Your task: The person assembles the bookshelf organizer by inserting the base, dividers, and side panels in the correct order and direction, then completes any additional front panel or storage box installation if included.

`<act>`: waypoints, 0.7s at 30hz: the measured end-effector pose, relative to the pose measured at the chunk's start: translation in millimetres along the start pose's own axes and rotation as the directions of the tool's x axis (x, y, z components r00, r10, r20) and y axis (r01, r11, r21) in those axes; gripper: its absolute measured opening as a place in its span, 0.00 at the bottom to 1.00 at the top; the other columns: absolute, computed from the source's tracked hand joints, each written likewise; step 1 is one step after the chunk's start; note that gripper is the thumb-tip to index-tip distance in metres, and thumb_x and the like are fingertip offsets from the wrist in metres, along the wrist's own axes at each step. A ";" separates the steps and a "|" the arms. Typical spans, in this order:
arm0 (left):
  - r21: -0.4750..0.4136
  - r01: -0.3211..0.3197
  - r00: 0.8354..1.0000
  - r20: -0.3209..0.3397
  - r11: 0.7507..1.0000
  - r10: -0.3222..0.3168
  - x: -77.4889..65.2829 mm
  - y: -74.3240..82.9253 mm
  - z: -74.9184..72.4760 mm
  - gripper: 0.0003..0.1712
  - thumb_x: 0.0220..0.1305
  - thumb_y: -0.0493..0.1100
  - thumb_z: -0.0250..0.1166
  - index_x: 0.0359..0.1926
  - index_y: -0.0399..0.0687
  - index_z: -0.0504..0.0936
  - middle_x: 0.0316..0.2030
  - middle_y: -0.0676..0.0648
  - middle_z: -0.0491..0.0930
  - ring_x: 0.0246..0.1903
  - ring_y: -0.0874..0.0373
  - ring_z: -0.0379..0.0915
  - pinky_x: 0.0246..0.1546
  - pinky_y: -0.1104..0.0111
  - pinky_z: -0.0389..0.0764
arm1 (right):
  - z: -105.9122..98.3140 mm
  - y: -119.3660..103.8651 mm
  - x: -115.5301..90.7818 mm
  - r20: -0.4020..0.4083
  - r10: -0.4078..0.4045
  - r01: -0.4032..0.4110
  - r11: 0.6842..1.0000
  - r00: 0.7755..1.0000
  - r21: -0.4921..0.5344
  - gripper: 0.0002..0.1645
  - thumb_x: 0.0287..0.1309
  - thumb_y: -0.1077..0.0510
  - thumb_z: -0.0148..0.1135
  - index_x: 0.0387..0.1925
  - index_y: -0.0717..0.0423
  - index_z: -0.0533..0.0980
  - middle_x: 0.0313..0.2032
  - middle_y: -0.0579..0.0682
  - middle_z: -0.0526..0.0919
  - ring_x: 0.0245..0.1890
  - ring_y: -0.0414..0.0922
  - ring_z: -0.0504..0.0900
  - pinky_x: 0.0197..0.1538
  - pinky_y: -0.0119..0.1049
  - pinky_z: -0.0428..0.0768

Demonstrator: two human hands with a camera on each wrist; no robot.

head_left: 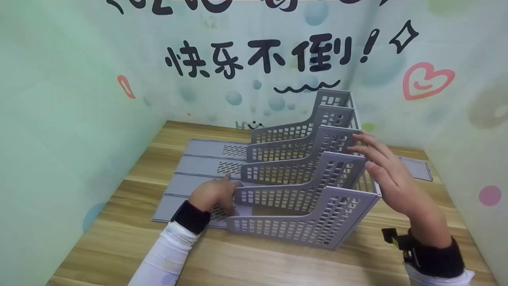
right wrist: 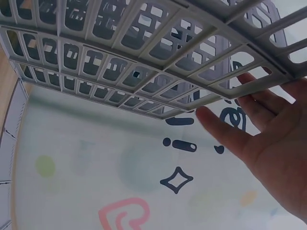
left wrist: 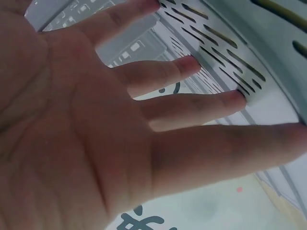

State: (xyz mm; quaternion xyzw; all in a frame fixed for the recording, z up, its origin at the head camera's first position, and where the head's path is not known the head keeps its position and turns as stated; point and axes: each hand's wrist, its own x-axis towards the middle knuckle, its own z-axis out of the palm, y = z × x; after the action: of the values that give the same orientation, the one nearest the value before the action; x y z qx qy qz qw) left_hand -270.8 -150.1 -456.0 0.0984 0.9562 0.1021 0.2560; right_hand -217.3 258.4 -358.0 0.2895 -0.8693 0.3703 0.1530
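A grey plastic file organizer (head_left: 278, 228) stands on the table, with several upright perforated dividers, low at the left and tall at the right. Flat grey panels with slots (head_left: 178, 165) extend from its left side. My left hand (head_left: 216, 194) reaches in at the dividers' low ends. In the left wrist view its fingers (left wrist: 192, 108) are straight and spread, with tips at the slotted panel (left wrist: 225, 52). My right hand (head_left: 397, 182) rests against the tall back corners, fingers extended. The right wrist view shows its thumb (right wrist: 223, 132) by the edge of the open lattice back (right wrist: 144, 81).
A wood-grain table (head_left: 274, 262) lies under everything. Behind it hangs a pale printed backdrop (head_left: 222, 95) with black characters, and similar walls close in on both sides. A flat grey panel (head_left: 416, 168) shows at the right, beyond my right hand.
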 end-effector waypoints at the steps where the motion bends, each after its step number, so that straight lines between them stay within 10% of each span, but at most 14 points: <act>1: -0.002 -0.001 1.000 0.003 1.000 0.001 -0.1 1.1 1.2 0.61 0.52 0.55 0.84 0.83 0.54 0.62 0.84 0.28 0.41 0.80 0.24 0.51 0.80 0.33 0.58 | 0.0 0.7 -0.1 -0.011 0.003 -0.003 1.000 1.000 -0.002 0.25 0.78 0.60 0.44 0.66 0.54 0.80 0.80 0.48 0.67 0.83 0.47 0.57 0.77 0.72 0.60; 10: 0.001 0.009 1.000 -0.011 1.000 -0.009 1.5 8.5 6.6 0.67 0.50 0.56 0.85 0.84 0.50 0.57 0.83 0.25 0.40 0.80 0.22 0.48 0.81 0.31 0.50 | -4.2 6.5 0.6 -0.049 0.030 -0.029 1.000 0.998 0.010 0.25 0.77 0.60 0.45 0.65 0.54 0.81 0.79 0.47 0.68 0.82 0.49 0.59 0.76 0.69 0.62; 15: -0.015 0.004 1.000 -0.015 1.000 -0.004 1.2 7.6 7.4 0.68 0.48 0.55 0.86 0.84 0.51 0.57 0.83 0.26 0.39 0.79 0.19 0.46 0.81 0.30 0.49 | -0.9 -12.8 -1.3 -0.209 -0.155 0.146 0.988 0.966 -0.054 0.21 0.76 0.64 0.47 0.58 0.60 0.84 0.72 0.55 0.78 0.76 0.35 0.70 0.81 0.38 0.65; 18: -0.009 0.012 1.000 -0.014 1.000 -0.012 1.2 7.5 8.3 0.69 0.46 0.55 0.87 0.84 0.52 0.57 0.83 0.26 0.38 0.78 0.15 0.44 0.78 0.27 0.53 | 9.8 -43.8 -0.7 -0.424 -0.444 0.413 0.895 0.789 -0.169 0.17 0.69 0.66 0.51 0.43 0.67 0.86 0.54 0.65 0.87 0.63 0.43 0.83 0.81 0.40 0.69; 21: 0.008 0.023 1.000 -0.016 1.000 -0.023 1.3 8.0 7.6 0.70 0.46 0.56 0.87 0.84 0.54 0.57 0.84 0.27 0.37 0.77 0.14 0.44 0.76 0.26 0.55 | 23.2 -77.1 -3.4 -0.444 -0.675 0.581 0.736 0.589 -0.348 0.13 0.61 0.65 0.54 0.31 0.69 0.84 0.37 0.67 0.88 0.44 0.55 0.88 0.78 0.50 0.75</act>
State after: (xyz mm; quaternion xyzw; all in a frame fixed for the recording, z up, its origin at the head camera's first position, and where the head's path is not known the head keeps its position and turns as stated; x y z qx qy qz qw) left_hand -266.9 -140.9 -461.0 0.0876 0.9596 0.0960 0.2494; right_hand -168.2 199.7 -332.5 0.4467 -0.6567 0.2842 0.5371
